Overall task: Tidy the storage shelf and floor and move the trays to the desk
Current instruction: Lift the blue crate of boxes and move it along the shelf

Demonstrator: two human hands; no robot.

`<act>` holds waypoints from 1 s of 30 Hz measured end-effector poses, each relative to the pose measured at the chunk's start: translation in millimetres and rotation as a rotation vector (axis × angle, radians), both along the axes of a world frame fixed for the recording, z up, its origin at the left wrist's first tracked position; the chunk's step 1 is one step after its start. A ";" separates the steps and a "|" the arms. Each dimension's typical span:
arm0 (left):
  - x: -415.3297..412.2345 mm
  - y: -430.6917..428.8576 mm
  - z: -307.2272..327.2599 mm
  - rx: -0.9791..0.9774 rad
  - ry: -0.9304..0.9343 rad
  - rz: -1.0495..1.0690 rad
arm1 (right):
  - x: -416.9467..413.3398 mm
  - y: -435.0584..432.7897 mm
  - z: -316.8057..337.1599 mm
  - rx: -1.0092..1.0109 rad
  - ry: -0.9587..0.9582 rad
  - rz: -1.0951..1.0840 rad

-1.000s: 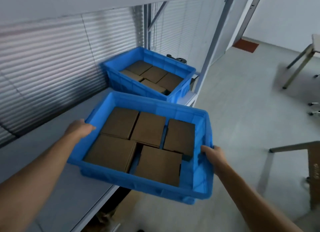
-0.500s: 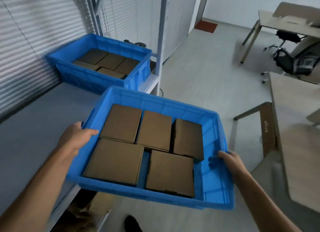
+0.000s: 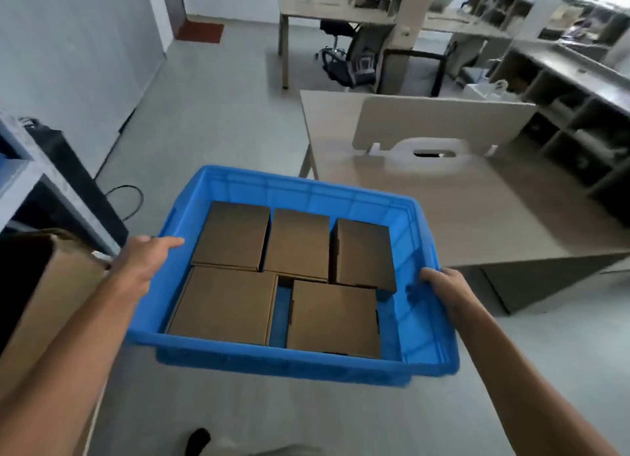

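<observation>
I carry a blue plastic tray [image 3: 419, 322] in the air in front of me, above the grey floor. Several flat brown cardboard boxes [image 3: 226, 302] lie inside it, side by side. My left hand [image 3: 143, 261] grips the tray's left rim and my right hand [image 3: 443, 288] grips its right rim. A beige desk [image 3: 460, 210] with an upright divider panel stands just beyond the tray to the right. The storage shelf [image 3: 24, 169] shows only as a corner at the far left.
An open cardboard box [image 3: 44, 298] stands at my left beside the shelf. A black cable [image 3: 126, 199] lies on the floor near it. Further desks, a black office chair [image 3: 358, 60] and cubby shelving [image 3: 562, 114] fill the back and right.
I have turned right, away from the shelf, with the tray in both hands. The second blue tray on the shelf has left the view and the desk has come in front of me.
</observation>
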State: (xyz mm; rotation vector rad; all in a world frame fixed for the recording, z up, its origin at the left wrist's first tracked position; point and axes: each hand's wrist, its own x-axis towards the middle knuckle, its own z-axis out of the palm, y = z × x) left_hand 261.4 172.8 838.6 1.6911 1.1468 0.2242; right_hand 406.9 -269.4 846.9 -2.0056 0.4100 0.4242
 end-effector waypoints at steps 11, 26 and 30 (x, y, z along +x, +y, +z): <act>258.5 -196.3 -32.9 -0.133 0.000 -0.344 | 92.1 -231.1 -2.7 -0.026 0.036 -0.342; 584.7 -415.9 -43.3 -0.222 0.050 -0.498 | 343.8 -419.4 -3.8 -0.099 0.112 -0.555; 640.9 -450.4 -52.0 -0.260 0.044 -0.430 | 425.5 -455.3 -4.9 -0.107 0.107 -0.524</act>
